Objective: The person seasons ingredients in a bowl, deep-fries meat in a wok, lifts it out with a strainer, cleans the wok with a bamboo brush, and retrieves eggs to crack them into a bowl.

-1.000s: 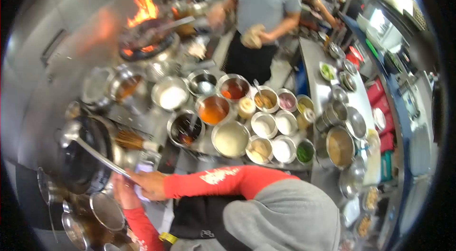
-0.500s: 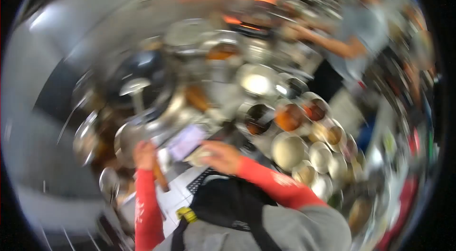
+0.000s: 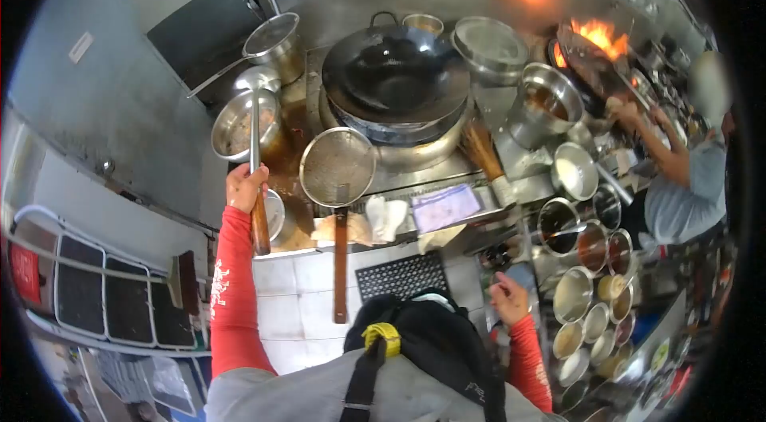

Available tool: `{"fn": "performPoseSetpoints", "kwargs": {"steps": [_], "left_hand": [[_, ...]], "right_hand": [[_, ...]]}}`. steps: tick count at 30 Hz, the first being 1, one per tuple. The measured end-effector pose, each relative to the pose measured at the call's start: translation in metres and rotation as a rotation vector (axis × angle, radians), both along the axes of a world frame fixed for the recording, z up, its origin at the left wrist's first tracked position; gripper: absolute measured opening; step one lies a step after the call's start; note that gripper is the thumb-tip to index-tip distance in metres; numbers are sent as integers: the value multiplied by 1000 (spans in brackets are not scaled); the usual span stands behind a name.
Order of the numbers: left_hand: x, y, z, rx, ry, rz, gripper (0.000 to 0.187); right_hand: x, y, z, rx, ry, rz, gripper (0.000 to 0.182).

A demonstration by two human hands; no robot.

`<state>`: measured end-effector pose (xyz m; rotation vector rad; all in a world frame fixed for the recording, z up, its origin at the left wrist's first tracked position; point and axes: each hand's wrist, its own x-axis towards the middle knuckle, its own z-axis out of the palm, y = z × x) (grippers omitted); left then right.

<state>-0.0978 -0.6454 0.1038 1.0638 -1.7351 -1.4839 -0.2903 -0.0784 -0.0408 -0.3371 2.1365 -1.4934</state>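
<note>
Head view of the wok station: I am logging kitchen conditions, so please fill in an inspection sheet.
Surface: steel cooktop, stained brown beside the burner.
Job's things: long steel ladle with wooden handle, its bowl over a steel pot; empty black wok on the burner.
Clutter: round wire-mesh strainer, white cloth, bamboo brush, many steel sauce bowls.
Grips: left hand closed on the ladle handle; right hand loosely curled, holding nothing visible.
Cables: nothing seen.
Surroundings: a co-worker tends a flaming wok to the right.
</note>
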Motion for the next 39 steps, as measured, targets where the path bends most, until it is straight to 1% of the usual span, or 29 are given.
{"fn": "performPoseSetpoints", "kwargs": {"steps": [1, 4, 6, 7, 8, 11, 12, 14, 17, 18, 19, 20, 21, 22, 23, 24, 25, 26, 27, 28, 29, 30, 31, 32, 33, 34, 36, 37, 39], "left_hand": [[5, -20, -7, 5, -5, 2, 15], [9, -82, -28, -8, -77, -81, 16], [31, -88, -45, 41, -94, -54, 18], [26, -89, -43, 55, -59, -23, 19], [20, -90, -40, 66, -25, -2, 19], [23, -105, -48, 116, -66, 1, 22], [26, -111, -55, 139, -49, -39, 24], [29, -118, -66, 203, -9, -63, 24], [34, -115, -58, 264, 42, -122, 23], [40, -139, -69, 155, 4, -106, 26], [37, -150, -80, 39, -32, -109, 30], [48, -101, -30, -579, -373, 46, 45], [51, -129, -47, -859, -357, 56, 54], [56, -130, -38, -997, -223, -73, 50], [45, -130, -45, -494, 358, -313, 45], [47, -80, -16, -551, 308, -355, 45], [52, -30, 2, -697, 301, -327, 45], [39, -26, 4, -866, 286, -426, 45], [45, 17, 15, -898, 266, -569, 42], [51, 54, 15, -924, 262, -732, 40], [52, 87, 8, -934, 282, -858, 37], [55, 114, -5, -927, 289, -1049, 35], [59, 143, -18, -927, 281, -1262, 34], [72, 178, -35, -736, 202, -1407, 32], [91, 215, -45, -549, 99, -1552, 30], [116, 245, -49, -554, 118, -1704, 29], [154, 287, -67, -596, 124, -1987, 30], [167, 303, -82, -626, 124, -2116, 31], [198, 327, -110, -681, 224, -2274, 31]], "right_hand": [[17, -1, -5, 30, 16, -40, 41], [79, -4, 2, 71, -82, -177, 41], [125, 7, -3, 164, -85, -141, 42], [140, 5, -8, 175, -59, -139, 43], [158, 1, -6, 192, -120, -162, 43], [201, -17, 14, 201, -206, -281, 42], [213, -20, 16, 132, -214, -301, 43], [233, -16, 1, 124, -165, -315, 43], [257, -18, -2, 103, -113, -312, 44], [266, -20, 1, 96, -109, -322, 45], [276, -24, 0, 21, -92, -360, 45], [288, -27, -2, -57, -75, -420, 46], [299, -30, -5, -44, -112, -462, 46], [311, -32, -7, -18, -53, -462, 45], [325, -32, -35, 12, 129, -523, 46], [340, -31, -36, 99, 176, -511, 49], [359, -34, -49, 21, 255, -594, 48], [382, -41, -52, 15, 127, -658, 47], [403, -40, -47, 17, 37, -681, 45], [432, -48, -78, 139, 101, -686, 45], [444, -52, -107, 283, 196, -670, 45], [467, -55, -112, 274, 186, -696, 36], [496, -56, -107, 226, 157, -749, 35], [523, -55, -86, 141, -14, -776, 37], [548, -57, -98, 204, 0, -840, 38], [575, -62, -111, 263, -2, -898, 39], [631, -65, -115, 266, -221, -967, 49], [664, -72, -116, 336, -209, -1101, 50], [726, -86, -131, 333, -414, -1190, 50]]}}
